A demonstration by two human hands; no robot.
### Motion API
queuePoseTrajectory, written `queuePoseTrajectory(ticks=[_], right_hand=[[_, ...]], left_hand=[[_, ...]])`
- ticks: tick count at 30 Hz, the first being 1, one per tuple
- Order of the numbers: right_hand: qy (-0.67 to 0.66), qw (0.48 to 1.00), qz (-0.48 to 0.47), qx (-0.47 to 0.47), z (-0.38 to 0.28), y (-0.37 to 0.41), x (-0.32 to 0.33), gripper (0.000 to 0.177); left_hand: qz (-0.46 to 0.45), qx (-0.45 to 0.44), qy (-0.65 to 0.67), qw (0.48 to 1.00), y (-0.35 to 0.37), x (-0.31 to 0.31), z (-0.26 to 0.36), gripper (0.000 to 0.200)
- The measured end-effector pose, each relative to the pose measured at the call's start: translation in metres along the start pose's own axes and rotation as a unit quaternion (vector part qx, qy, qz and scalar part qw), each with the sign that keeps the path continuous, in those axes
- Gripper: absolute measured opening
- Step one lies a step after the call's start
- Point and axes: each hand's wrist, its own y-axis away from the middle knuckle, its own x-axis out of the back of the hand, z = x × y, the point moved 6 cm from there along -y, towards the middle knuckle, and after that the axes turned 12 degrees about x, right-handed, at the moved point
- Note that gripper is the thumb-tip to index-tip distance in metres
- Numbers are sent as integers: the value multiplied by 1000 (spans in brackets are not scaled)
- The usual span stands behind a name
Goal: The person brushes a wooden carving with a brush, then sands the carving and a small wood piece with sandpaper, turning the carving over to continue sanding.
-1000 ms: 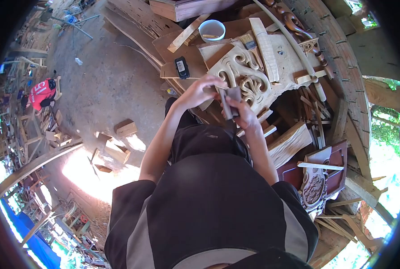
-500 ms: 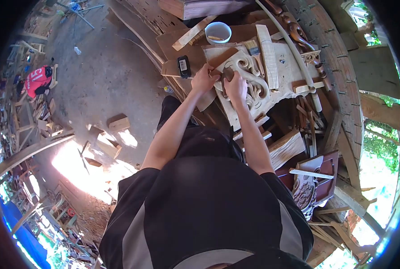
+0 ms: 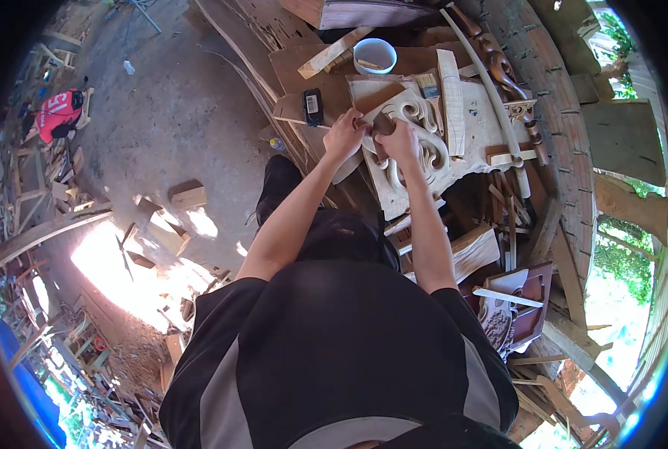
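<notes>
A pale carved wooden piece (image 3: 433, 153) with scrolled curves lies on the work surface in front of me. My right hand (image 3: 400, 142) is closed around a brown, flat piece that looks like folded sandpaper (image 3: 382, 123), over the carving's left part. At the carving's left edge is my left hand (image 3: 344, 136), its fingers bent and pinched together. What they grip, if anything, is too small to make out. A flat paintbrush (image 3: 427, 84) lies just beyond the scrolls. Left of my left hand sits a black object with a white label (image 3: 313, 106).
A white bowl (image 3: 375, 55) stands beyond the carving. A pale wood strip (image 3: 451, 101) and a long curved wooden rod (image 3: 491, 90) lie to the right. Wood offcuts (image 3: 475, 251) are piled below the bench. Across the floor is a person in a red shirt (image 3: 55, 116).
The view has shifted slightly, so the bench things appear a little further right and lower. Both hands stay at the carving's left part, the right still holding the brown piece.
</notes>
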Motion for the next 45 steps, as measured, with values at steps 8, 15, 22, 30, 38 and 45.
queuePoseTrajectory(ticks=[8, 15, 22, 30, 38, 45], right_hand=[[-21, 995, 92, -23, 25, -7, -8, 49], [-50, 997, 42, -33, 32, -14, -14, 55], [22, 1000, -3, 13, 12, -7, -4, 52], [-308, 936, 115, -127, 71, 8, 7, 43], [-56, 991, 114, -47, 49, 18, -7, 62], [-17, 997, 33, -61, 26, -1, -17, 68]], left_hand=[[7, 1, 17, 1000, 3, -1, 0, 37], [-7, 15, 6, 1000, -2, -2, -2, 39], [-23, 10, 11, 1000, -6, -2, 0, 40], [-33, 29, -1, 999, -6, -4, -6, 44], [-26, 12, 11, 1000, 0, -1, -1, 43], [-24, 24, 17, 999, -2, -2, -2, 43]])
